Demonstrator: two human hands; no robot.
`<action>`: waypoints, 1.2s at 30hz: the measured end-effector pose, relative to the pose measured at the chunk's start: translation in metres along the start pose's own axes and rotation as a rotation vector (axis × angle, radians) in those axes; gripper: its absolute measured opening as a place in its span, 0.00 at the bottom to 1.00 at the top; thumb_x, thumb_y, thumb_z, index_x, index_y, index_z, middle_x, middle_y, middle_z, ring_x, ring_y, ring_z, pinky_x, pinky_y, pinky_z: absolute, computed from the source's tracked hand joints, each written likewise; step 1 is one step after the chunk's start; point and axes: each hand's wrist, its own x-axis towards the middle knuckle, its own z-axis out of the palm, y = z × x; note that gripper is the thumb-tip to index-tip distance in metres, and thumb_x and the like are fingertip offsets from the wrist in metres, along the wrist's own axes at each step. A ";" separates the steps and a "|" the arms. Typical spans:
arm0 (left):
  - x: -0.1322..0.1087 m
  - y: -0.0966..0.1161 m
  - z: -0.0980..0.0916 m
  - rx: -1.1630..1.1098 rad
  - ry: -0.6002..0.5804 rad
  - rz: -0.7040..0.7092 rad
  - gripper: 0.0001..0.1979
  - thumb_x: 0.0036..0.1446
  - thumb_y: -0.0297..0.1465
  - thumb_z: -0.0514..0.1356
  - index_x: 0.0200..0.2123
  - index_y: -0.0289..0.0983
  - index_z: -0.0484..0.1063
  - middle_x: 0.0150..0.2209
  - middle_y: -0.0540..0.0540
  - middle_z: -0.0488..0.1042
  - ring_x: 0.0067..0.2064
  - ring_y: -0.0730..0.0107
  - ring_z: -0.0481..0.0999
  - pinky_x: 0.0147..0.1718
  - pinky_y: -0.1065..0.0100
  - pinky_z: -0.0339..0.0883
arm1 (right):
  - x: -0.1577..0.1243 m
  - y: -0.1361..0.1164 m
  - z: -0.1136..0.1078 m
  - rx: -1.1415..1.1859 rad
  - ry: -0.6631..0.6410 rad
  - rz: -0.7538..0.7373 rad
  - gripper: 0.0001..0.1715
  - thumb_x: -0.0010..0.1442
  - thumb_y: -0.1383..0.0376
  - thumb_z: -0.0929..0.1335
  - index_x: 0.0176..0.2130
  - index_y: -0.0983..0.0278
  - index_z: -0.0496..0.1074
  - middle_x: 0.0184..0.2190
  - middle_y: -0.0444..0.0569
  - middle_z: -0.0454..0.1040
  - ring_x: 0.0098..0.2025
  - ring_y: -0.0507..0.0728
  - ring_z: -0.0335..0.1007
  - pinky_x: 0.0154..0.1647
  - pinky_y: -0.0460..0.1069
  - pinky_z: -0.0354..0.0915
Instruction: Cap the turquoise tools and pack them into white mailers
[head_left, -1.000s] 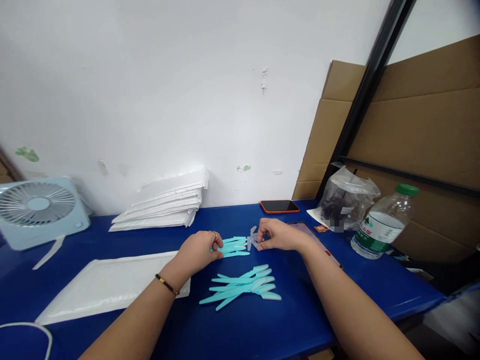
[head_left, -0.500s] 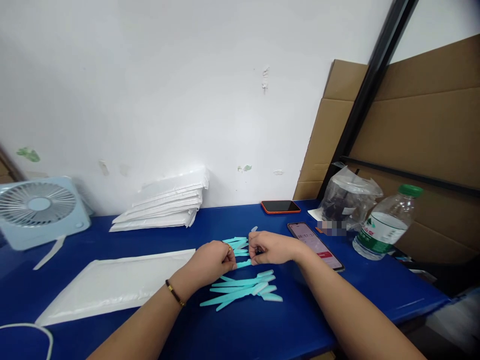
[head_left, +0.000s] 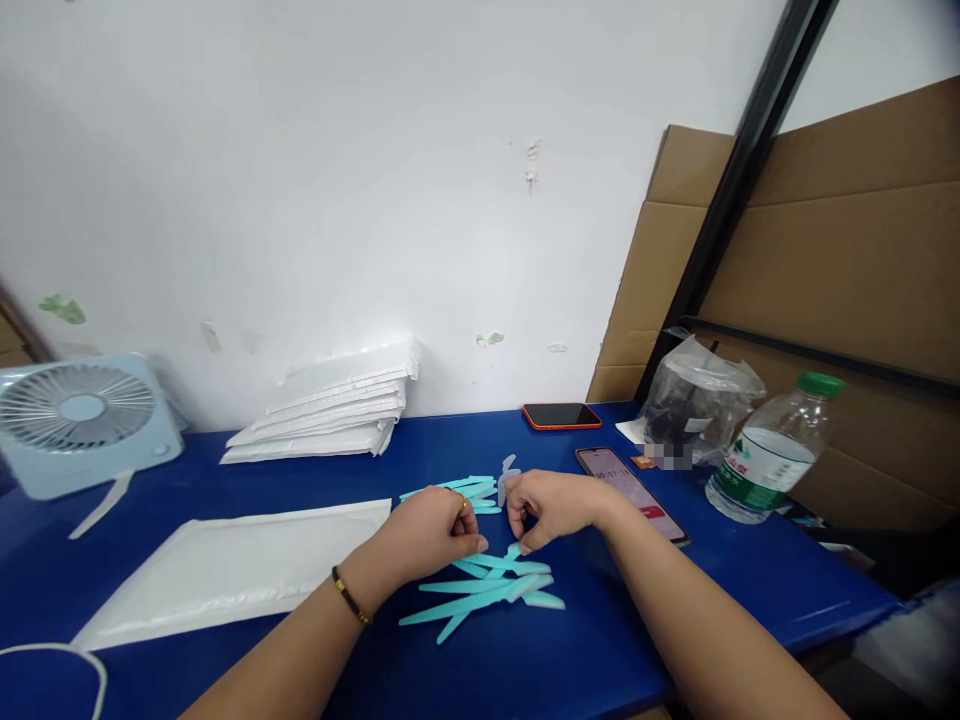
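My left hand (head_left: 442, 525) is closed, thumb and fingers pinched together just above the near pile of turquoise eyebrow razors (head_left: 480, 595); anything between those fingertips is hidden. My right hand (head_left: 551, 508) has its thumb and fingertips closed at the head of one razor (head_left: 514, 551), which slants down to the left across that pile. Behind my hands lies a second group of turquoise razors (head_left: 480, 490). Small clear plastic pieces (head_left: 508, 478), like blade covers, rest beside that far group, close to my right hand.
To the left lies a white padded mailer (head_left: 240, 565), with a stack of mailers (head_left: 330, 405) behind. A blue fan (head_left: 82, 420) stands far left. Right are a timer phone (head_left: 630, 490), an orange-edged phone (head_left: 562, 415), a bagged cup (head_left: 694, 395) and a water bottle (head_left: 776, 450).
The razor stretched between my hands is no longer seen there. My right hand has moved slightly nearer to the front pile, where one razor now lies at a steeper slant.
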 end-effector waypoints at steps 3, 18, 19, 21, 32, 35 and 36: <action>-0.001 0.002 0.004 -0.006 -0.036 -0.002 0.11 0.47 0.42 0.59 0.27 0.42 0.74 0.25 0.53 0.75 0.25 0.74 0.69 0.20 0.73 0.52 | 0.004 -0.002 0.003 -0.026 0.042 0.006 0.09 0.46 0.63 0.72 0.29 0.66 0.75 0.30 0.44 0.67 0.26 0.47 0.59 0.23 0.42 0.54; 0.003 -0.018 -0.012 0.031 0.006 -0.079 0.09 0.46 0.37 0.57 0.27 0.40 0.75 0.29 0.49 0.77 0.29 0.70 0.72 0.25 0.72 0.56 | -0.014 0.015 -0.016 0.012 0.455 0.174 0.12 0.52 0.59 0.68 0.31 0.66 0.73 0.33 0.47 0.66 0.31 0.51 0.62 0.29 0.45 0.57; 0.003 -0.019 -0.012 0.017 0.000 -0.075 0.09 0.47 0.37 0.57 0.27 0.40 0.75 0.28 0.49 0.76 0.29 0.70 0.72 0.25 0.72 0.56 | -0.013 0.012 -0.015 0.040 0.420 0.142 0.13 0.52 0.57 0.69 0.30 0.66 0.74 0.33 0.47 0.67 0.30 0.50 0.62 0.29 0.44 0.57; 0.004 -0.019 -0.013 -0.019 0.001 -0.071 0.10 0.47 0.36 0.56 0.27 0.40 0.74 0.28 0.50 0.76 0.28 0.71 0.71 0.24 0.72 0.56 | -0.008 0.007 -0.011 0.099 0.323 0.076 0.17 0.49 0.53 0.70 0.29 0.66 0.74 0.32 0.46 0.67 0.30 0.50 0.62 0.28 0.44 0.57; 0.008 -0.031 -0.017 -0.015 0.057 -0.117 0.12 0.49 0.40 0.56 0.28 0.39 0.74 0.26 0.50 0.73 0.27 0.72 0.69 0.24 0.72 0.55 | 0.008 0.025 0.001 0.512 0.360 0.162 0.19 0.41 0.54 0.74 0.24 0.69 0.74 0.26 0.45 0.67 0.25 0.48 0.60 0.23 0.44 0.55; 0.010 -0.037 -0.017 0.032 0.084 -0.144 0.11 0.49 0.39 0.56 0.29 0.39 0.73 0.29 0.49 0.73 0.30 0.70 0.70 0.25 0.72 0.55 | -0.001 0.029 -0.008 0.430 0.381 0.281 0.19 0.39 0.54 0.74 0.24 0.68 0.75 0.24 0.46 0.70 0.25 0.49 0.62 0.23 0.44 0.55; 0.010 -0.037 -0.016 0.040 0.100 -0.138 0.11 0.48 0.40 0.57 0.30 0.39 0.73 0.30 0.49 0.73 0.31 0.70 0.70 0.26 0.71 0.56 | -0.004 0.030 -0.010 0.396 0.369 0.312 0.20 0.38 0.54 0.74 0.24 0.68 0.76 0.23 0.46 0.70 0.24 0.50 0.62 0.22 0.44 0.55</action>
